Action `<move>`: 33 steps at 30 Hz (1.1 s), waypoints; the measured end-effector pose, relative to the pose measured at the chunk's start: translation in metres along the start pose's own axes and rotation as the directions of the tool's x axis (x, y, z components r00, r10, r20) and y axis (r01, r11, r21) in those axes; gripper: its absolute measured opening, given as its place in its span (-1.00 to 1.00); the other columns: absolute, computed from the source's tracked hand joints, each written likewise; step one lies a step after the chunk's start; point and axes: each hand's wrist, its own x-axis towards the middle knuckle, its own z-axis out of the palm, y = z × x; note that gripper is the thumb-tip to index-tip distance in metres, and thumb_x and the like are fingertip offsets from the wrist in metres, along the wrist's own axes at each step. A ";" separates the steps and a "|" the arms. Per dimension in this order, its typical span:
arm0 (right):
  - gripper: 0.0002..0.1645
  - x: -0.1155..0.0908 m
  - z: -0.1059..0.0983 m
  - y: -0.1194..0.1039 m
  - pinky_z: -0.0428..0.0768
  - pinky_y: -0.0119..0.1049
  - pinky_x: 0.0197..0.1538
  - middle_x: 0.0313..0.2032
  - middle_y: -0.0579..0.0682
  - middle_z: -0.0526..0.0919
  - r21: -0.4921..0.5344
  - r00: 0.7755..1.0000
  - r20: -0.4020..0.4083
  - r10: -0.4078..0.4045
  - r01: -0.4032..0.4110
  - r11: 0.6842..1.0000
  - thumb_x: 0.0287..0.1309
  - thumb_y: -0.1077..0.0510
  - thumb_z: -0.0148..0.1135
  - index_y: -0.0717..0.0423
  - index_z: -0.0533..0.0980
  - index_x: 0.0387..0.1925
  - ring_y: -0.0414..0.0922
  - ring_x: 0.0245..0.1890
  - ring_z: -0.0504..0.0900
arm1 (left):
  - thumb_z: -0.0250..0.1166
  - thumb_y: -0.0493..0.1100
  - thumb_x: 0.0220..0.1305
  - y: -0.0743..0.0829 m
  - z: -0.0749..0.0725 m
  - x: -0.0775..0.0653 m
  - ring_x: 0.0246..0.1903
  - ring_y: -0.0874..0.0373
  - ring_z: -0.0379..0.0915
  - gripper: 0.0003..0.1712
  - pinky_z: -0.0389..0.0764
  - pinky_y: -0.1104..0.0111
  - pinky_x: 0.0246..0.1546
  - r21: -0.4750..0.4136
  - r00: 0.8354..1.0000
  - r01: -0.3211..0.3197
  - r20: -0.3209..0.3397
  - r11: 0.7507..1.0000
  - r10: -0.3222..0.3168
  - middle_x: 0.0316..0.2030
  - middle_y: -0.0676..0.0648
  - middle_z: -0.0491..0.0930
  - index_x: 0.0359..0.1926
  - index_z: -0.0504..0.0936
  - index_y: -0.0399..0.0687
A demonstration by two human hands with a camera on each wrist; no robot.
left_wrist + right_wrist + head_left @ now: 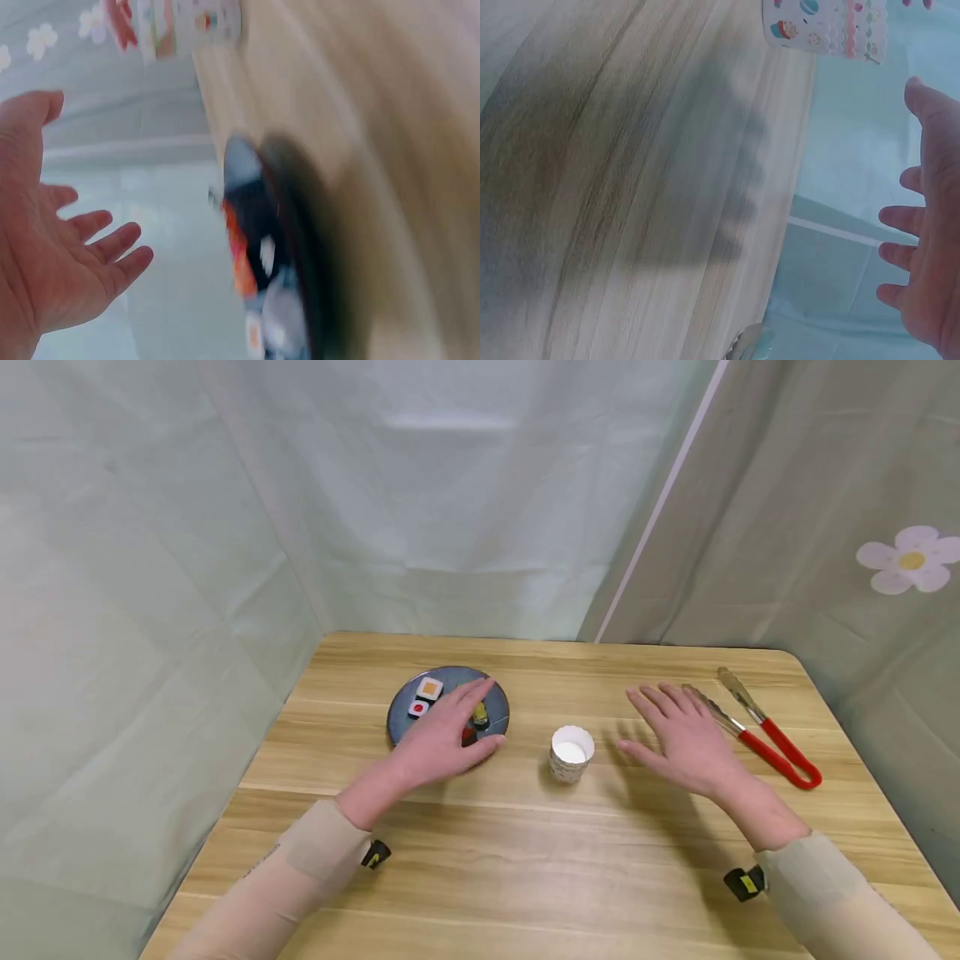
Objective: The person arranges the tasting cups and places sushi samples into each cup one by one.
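My left hand (442, 739) hovers over the near side of a dark blue plate (457, 675), its fingers extended and holding nothing. Sushi pieces lie on the plate: a white roll with an orange centre (430, 688), a smaller roll with a red centre (418, 708) and a yellow-topped piece (480, 715). The hand hides part of the plate. Between the hands stand nested paper baking cups (570, 760), printed with small coloured pictures (821, 26). To their right, my right hand (686, 743) is raised above the table with spread fingers, also holding nothing, near red-handled metal tongs (776, 756).
The wooden table (525, 868) has rounded far corners. Pale cloth curtains (450, 510) hang behind it and at both sides, one with a white flower print (911, 560). The tongs lie open at the right.
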 end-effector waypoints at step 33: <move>0.01 -0.004 0.009 -0.015 0.05 0.37 0.47 0.48 0.18 0.28 0.087 0.998 0.013 -0.056 0.054 0.995 0.31 -0.44 0.17 -0.01 0.20 0.57 0.29 0.49 0.12 | 0.55 0.08 0.13 0.047 0.118 0.028 0.50 -0.19 0.01 -0.01 0.01 -0.07 0.54 -0.175 0.993 0.112 0.064 0.978 -0.102 0.48 -0.26 0.22 0.46 0.32 -0.21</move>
